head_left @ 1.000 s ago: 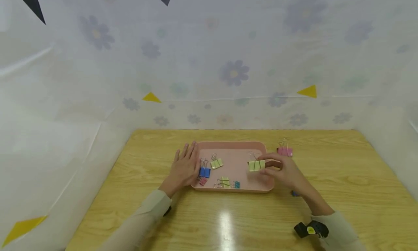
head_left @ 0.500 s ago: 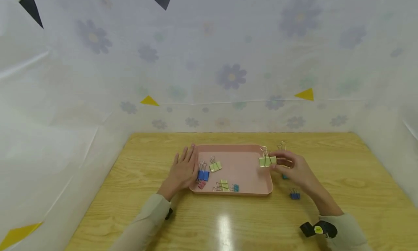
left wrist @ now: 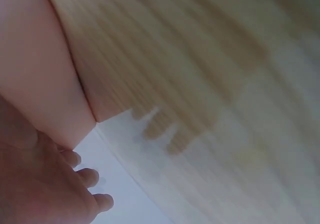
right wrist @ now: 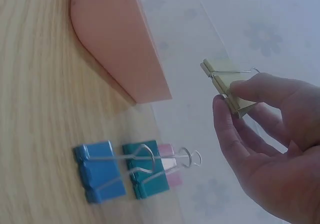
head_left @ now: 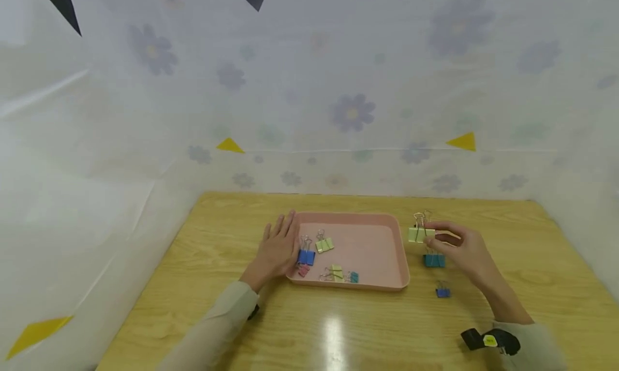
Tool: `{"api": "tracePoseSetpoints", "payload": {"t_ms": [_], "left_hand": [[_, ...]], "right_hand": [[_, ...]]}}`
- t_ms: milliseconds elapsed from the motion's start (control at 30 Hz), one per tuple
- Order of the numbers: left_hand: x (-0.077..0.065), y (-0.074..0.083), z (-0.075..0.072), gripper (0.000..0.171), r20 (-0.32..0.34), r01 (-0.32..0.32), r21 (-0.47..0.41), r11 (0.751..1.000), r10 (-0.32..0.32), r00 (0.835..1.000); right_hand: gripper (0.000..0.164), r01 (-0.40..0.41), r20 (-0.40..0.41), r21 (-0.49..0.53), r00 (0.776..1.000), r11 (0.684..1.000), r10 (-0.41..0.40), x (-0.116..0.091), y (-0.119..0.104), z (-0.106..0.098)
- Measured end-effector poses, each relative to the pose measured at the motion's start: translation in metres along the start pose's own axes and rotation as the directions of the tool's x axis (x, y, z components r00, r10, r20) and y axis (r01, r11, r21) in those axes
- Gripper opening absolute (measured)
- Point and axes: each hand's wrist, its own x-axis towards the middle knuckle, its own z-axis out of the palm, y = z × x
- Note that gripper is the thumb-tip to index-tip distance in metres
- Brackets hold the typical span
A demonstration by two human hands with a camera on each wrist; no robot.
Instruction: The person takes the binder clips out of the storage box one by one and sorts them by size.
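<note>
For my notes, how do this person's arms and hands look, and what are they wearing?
The left hand and right hand are ungloved. Long, pale beige sleeves cover the forearms. A black device with a yellow marking sits at the right cuff; something dark peeks out beneath the left.

- Surface (head_left: 271, 333): smooth woodgrain, glossy toward near edge
- Tray (head_left: 367, 247): smooth matt plastic look
- Yellow clip (head_left: 415, 235): painted-metal look, shiny wire handles (right wrist: 232, 72)
- Sleeves (head_left: 213, 314): matt cloth

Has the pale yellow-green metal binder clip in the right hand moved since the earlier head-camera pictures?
Yes. Judged against the pink rectangular tray, the clip has gone rightward, from over the tray to beyond its right edge.
</note>
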Motion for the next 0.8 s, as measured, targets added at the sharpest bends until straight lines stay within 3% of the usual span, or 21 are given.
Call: {"api": "tracePoseSetpoints", "payload": {"t_ms": [367,667,800], "left_hand": [[-0.001,0.001,0.000,0.060,-0.028,-0.005,0.023,1.000,0.005,1.000],[0.004,0.000,0.001,0.061,-0.033,-0.009,0.046,0.999,0.010,0.999],[0.005,-0.002,0.003,0.062,-0.039,-0.013,0.057,0.998,0.015,0.999]], "right_hand": [[0.038,-0.053,-0.101,-0.063,0.994,0.997,0.047,-0.003,0.012,-0.025],[0.035,-0.040,-0.156,-0.128,0.987,0.991,0.020,-0.005,0.036,-0.042],[0.035,-0.050,-0.161,-0.096,0.986,0.994,0.034,-0.003,0.041,-0.050]]}}
